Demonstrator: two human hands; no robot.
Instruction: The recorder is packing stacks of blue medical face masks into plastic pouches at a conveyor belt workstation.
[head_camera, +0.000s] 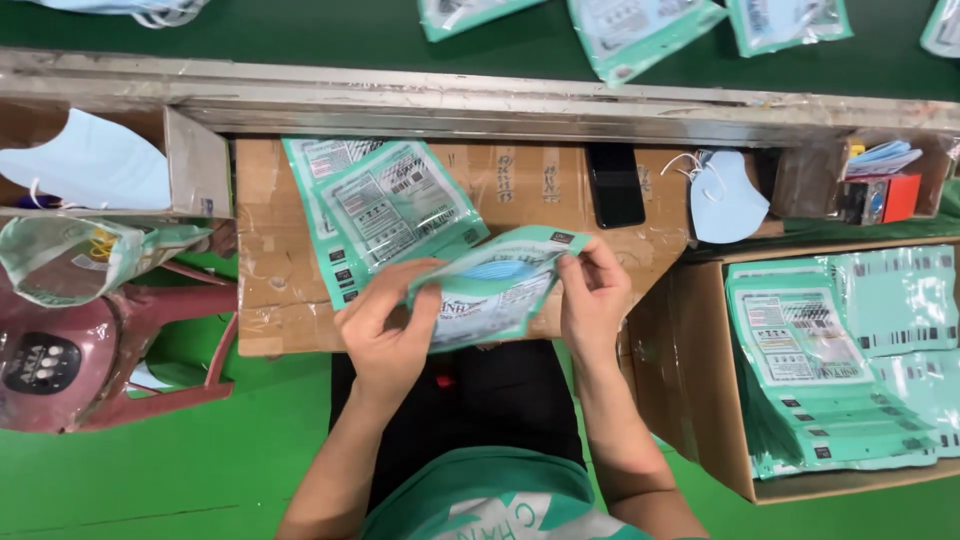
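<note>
**Both hands holding a teal pouch over the cardboard desk**

The left hand (388, 322) is pinching the lower left edge of a teal pouch (495, 287), fingers curled under it and thumb on top. The right hand (594, 290) is gripping the pouch's right edge, fingertips pressed together near its upper corner. The pouch is hanging tilted between the two hands, just above the near edge of the desk (280, 300), with a pale blue mask showing inside it. Both forearms are reaching up from the body, elbows apart, wrists bent inward.

Just beyond the left hand, a small pile of flat teal pouches (375, 200) is lying on the desk, partly under the held one. A black phone (614, 185) is lying near the far edge, and a loose blue mask (725, 195) is lying to its right. Bare cardboard is showing left of the pile. A metal rail (480, 100) is bounding the far side. To the right, an open box (700, 400) is holding stacked pouches; to the left, a red stool (110, 350) is standing on the green floor.
</note>
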